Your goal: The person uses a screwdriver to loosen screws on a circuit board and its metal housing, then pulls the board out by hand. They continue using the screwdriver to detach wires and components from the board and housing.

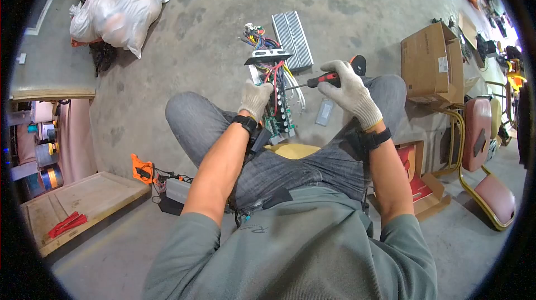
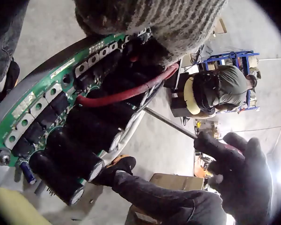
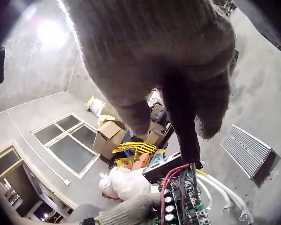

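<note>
Person wearing a grey-green, short-sleeved fabric shirt [image 1: 312, 250], a small dark script marking [image 1: 255, 228] running across its front. Faded grey denim trousers [image 1: 285, 176] are creasing at the lap. Off-white knitted gloves with ribbed cuffs [image 3: 124, 212] are covering left hand [image 1: 256, 98] and right hand [image 1: 352, 94]. Black straps [image 1: 375, 138] are circling both wrists. A black, orange-trimmed shoe [image 1: 359, 65] is showing.

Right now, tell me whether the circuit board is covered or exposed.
Exposed: the circuit board shows bare, its black capacitors in plain sight; the ribbed metal piece lies on the floor.
</note>
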The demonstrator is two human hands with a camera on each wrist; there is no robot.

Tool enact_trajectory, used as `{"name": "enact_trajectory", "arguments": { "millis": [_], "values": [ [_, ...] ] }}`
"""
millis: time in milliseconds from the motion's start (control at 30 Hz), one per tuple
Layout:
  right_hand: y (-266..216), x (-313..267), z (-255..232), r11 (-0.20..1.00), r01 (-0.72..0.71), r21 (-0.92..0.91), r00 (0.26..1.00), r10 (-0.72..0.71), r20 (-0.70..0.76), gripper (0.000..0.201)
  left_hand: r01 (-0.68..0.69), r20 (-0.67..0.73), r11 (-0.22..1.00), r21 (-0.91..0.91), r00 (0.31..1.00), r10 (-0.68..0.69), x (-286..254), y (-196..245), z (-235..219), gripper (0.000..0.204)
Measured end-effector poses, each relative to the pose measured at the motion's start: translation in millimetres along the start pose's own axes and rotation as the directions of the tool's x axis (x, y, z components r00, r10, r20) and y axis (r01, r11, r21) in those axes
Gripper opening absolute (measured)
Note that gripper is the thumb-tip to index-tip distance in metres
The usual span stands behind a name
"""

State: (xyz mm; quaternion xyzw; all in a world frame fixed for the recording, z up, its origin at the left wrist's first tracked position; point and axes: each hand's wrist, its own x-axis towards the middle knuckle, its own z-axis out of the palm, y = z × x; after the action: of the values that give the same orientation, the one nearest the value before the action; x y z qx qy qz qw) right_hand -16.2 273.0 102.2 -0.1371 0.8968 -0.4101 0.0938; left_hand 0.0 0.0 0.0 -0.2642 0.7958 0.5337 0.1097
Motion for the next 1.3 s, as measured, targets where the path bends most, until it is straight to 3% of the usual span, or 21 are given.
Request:
{"name": "enact_trajectory", "arguments": {
  "millis": [67,100,167,267,400,433,467,500,567,667,800,833,867,900,967,1100,1167,1200,1233,1267,1300],
  "values": [
    [-1,-1,3,0.987,-0.121,0.110,0.988,0.130,-0.079,0.034,-0.007,-0.007,0.999,-0.046,1.000,0.006,-2,1,1,0.035],
    [1,0,4,0.986,-0.120,0.117,0.988,0.129,-0.080,0.034,-0.007,-0.010,0.999,-0.039,1.000,0.007,-5,6,-4,0.035],
    [9,5,-1,1.000,0.002,0.030,0.999,-0.001,-0.035,0.035,-0.025,0.044,0.994,-0.110,0.999,0.030,-6,18,-7,0.043],
    [2,0,-3,0.990,0.094,0.106,0.993,-0.085,-0.085,0.029,0.004,-0.006,0.999,-0.032,1.000,-0.004,5,3,-5,0.042],
    [-12,-2,-2,0.996,0.079,0.033,0.978,-0.071,-0.199,0.027,0.009,-0.020,1.000,0.009,1.000,-0.008,1,7,-3,0.041],
    [-18,-1,-7,0.981,-0.129,0.142,0.988,0.140,-0.071,0.029,0.009,-0.012,1.000,-0.017,1.000,-0.009,-3,10,-3,0.041],
    [-21,1,-10,0.914,-0.340,0.222,0.940,0.332,0.077,0.031,0.008,-0.005,0.999,-0.042,1.000,-0.008,-5,13,-4,0.042],
    [-14,2,-7,0.914,-0.340,0.223,0.941,0.331,0.076,0.031,0.007,-0.005,0.999,-0.040,1.000,-0.007,-8,17,-5,0.042],
    [8,4,2,0.987,-0.117,0.113,0.992,0.121,-0.026,0.035,0.020,-0.007,0.996,-0.091,1.000,-0.021,-12,21,-5,0.037],
    [7,-1,-1,0.978,0.013,0.208,0.998,0.000,-0.063,0.032,-0.012,-0.001,1.000,0.011,1.000,0.012,-10,19,-8,0.039],
    [-2,-2,-4,0.989,0.010,0.145,0.996,0.004,-0.093,0.030,-0.021,0.013,0.996,-0.082,1.000,0.022,-24,37,-10,0.041],
    [-20,-1,-13,0.950,-0.205,0.235,0.978,0.206,0.018,0.033,-0.004,0.013,0.997,-0.074,1.000,0.005,-26,39,-10,0.042],
    [-29,0,-18,0.860,-0.414,0.297,0.910,0.388,0.144,0.037,0.012,0.014,0.998,-0.065,1.000,-0.011,-27,41,-10,0.044],
    [-19,0,-14,0.860,-0.414,0.298,0.910,0.389,0.143,0.037,0.011,0.015,0.998,-0.064,1.000,-0.010,-26,40,-9,0.044],
    [10,-1,-1,0.974,-0.074,0.213,0.996,0.082,-0.029,0.037,-0.019,-0.066,0.999,-0.049,0.998,0.016,-23,35,-6,0.029],
    [15,-4,-4,0.981,0.014,0.195,0.999,-0.007,-0.032,0.034,0.010,-0.015,1.000,-0.017,1.000,-0.010,-22,36,-9,0.030],
    [9,-5,-2,0.994,-0.064,0.085,0.993,0.072,-0.096,0.031,0.013,-0.009,1.000,0.010,1.000,-0.013,-24,37,-10,0.053],
    [3,-3,-5,0.994,-0.065,0.085,0.993,0.073,-0.097,0.031,0.013,-0.008,1.000,0.010,1.000,-0.012,-24,37,-10,0.053],
    [-4,-1,-12,0.950,-0.265,0.163,0.964,0.265,0.020,0.034,0.002,0.011,1.000,0.008,1.000,-0.002,-24,37,-11,0.054],
    [-9,1,-16,0.862,-0.458,0.215,0.888,0.435,0.148,0.036,-0.009,0.028,1.000,0.005,1.000,0.009,-24,38,-12,0.054],
    [-3,0,-14,0.863,-0.457,0.215,0.889,0.434,0.148,0.036,-0.010,0.027,1.000,0.005,1.000,0.010,-22,36,-11,0.054]
  ]
}}
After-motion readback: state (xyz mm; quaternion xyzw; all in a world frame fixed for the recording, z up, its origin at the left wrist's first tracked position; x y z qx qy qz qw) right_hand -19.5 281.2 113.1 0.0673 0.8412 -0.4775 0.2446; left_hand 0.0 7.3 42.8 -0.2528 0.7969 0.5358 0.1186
